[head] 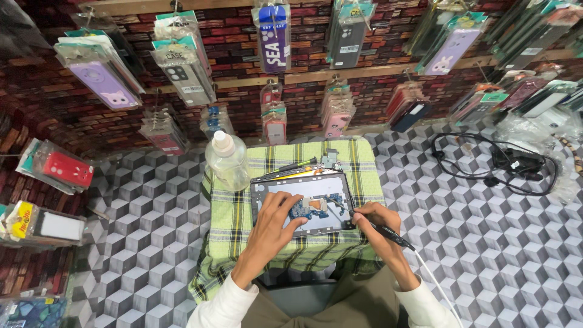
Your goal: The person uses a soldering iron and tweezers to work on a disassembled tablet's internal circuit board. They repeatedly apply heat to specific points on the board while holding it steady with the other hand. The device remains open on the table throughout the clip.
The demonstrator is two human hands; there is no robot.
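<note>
An opened tablet (302, 202) lies back-up on a green checked cloth (231, 222), its blue circuit board (305, 208) exposed. My left hand (274, 218) rests flat on the tablet's lower left part, fingers spread and touching beside the board. My right hand (375, 222) grips a thin black tool with a white cord (388, 234), its tip pointing at the board near the tablet's right side.
A clear plastic bottle (227, 160) stands at the cloth's back left. A screwdriver (297, 164) and small parts lie behind the tablet. Black cables (498, 164) lie at right on the cube-patterned surface. Packaged phone cases (182, 58) hang on the brick wall.
</note>
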